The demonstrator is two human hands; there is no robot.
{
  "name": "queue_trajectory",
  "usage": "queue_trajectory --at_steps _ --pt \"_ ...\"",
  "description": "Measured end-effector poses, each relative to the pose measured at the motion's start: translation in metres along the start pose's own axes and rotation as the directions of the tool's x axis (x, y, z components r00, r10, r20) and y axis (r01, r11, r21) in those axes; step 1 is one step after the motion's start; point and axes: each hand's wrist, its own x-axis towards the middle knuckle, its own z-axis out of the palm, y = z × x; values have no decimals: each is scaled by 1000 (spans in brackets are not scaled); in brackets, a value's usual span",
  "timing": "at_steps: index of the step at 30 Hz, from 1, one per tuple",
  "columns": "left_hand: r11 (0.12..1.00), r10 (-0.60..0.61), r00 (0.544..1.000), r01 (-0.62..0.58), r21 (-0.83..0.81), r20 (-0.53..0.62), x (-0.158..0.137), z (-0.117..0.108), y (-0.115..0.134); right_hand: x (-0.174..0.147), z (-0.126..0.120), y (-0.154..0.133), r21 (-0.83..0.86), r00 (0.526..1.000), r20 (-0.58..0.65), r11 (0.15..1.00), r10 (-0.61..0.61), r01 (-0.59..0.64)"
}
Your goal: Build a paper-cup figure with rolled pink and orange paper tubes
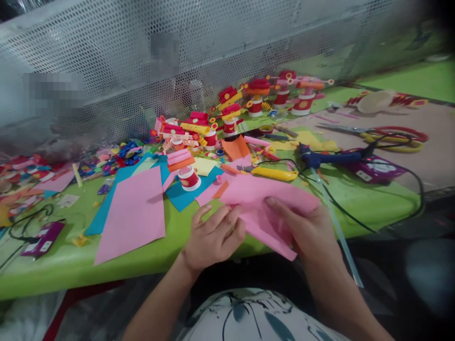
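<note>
A curled sheet of pink paper [259,227] is held above the front edge of the table, between both hands. My right hand [309,227] grips its right part, thumb pressed on top. With fingers bent together, my left hand [216,232] pinches the sheet's left edge; the fingertips are partly hidden. Just beyond stands a red and white paper cup [189,178] topped with orange and pink paper rolls [179,160]. A flat pink sheet [137,213] lies left of my left hand, partly over blue paper [106,208].
A blue glue gun [330,157] with a long clear glue stick [337,227] and black cable lies at the right. Near it are a yellow cutter knife [273,173], large scissors [387,135] and a purple power box [373,169]. Several decorated cups [255,106] line the perforated metal panel [213,47].
</note>
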Motion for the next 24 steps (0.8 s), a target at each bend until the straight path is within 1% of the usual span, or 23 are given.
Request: queue_trajectory --at_steps 2,4,5,6,7,8,9,10,11,12,13,14,15,16,17,18,19,20,21,22,24 --pt "998 -57 998 59 39 -35 -5 3 1 0 3 3 -6 993 -104 999 -51 51" --pt "984 -160 985 165 73 -65 -7 5 3 0 6 6 -4 981 -176 996 -87 88" --pt "974 -215 975 219 63 -58 -6 6 4 0 8 7 0 976 -198 995 -94 96" --pt "964 -263 964 264 27 -34 -4 6 5 -1 9 8 6 971 -220 995 -96 100" --pt "952 -303 953 304 -36 14 -1 6 6 -2 10 9 0 965 -240 994 -102 105" --pt "931 -335 939 343 -121 80 3 5 7 -3 12 9 -28 959 -257 993 -121 118" --pt "892 -367 916 395 -218 161 8 5 8 -6 13 10 -91 947 -273 985 -168 148" --pt "828 -412 879 471 -306 239 12 6 9 -8 15 10 -183 927 -283 962 -248 202" --pt "736 -474 826 562 -377 305 17 7 10 -11 17 10 -287 892 -281 918 -353 273" --pt "614 -560 744 668 -421 365 22 10 11 -14 19 11 -382 843 -266 854 -467 353" --pt "488 -640 656 750 -447 401 26 14 11 -17 20 12 -456 779 -245 778 -578 433" --pt "368 -693 576 800 -475 434 30 18 10 -19 22 12 -505 712 -222 703 -666 501" --pt "255 -729 512 819 -513 455 34 23 8 -21 23 13 -534 656 -201 643 -727 549" --pt "148 -746 469 809 -569 473 36 27 6 -22 24 14 -553 615 -189 601 -765 578" --pt "36 -750 435 780 -625 499 39 32 4 -22 24 14 -567 589 -181 573 -788 592" --pt "-76 -747 405 735 -674 526 41 35 2 -22 24 15 -575 577 -182 562 -796 595" --pt "-176 -739 382 686 -706 555 42 38 1 -22 24 15 -570 583 -190 572 -790 589" --pt "-259 -729 360 642 -722 582 44 40 0 -21 24 14 -555 598 -206 596 -775 581" --pt "-317 -722 341 610 -726 602 45 41 0 -21 24 14 -532 612 -227 623 -757 573" --pt "-354 -722 324 587 -728 612 46 42 1 -20 24 14 -506 630 -244 651 -737 566" --pt "-379 -739 302 553 -741 603 48 43 3 -19 25 13 -457 660 -274 699 -699 551"
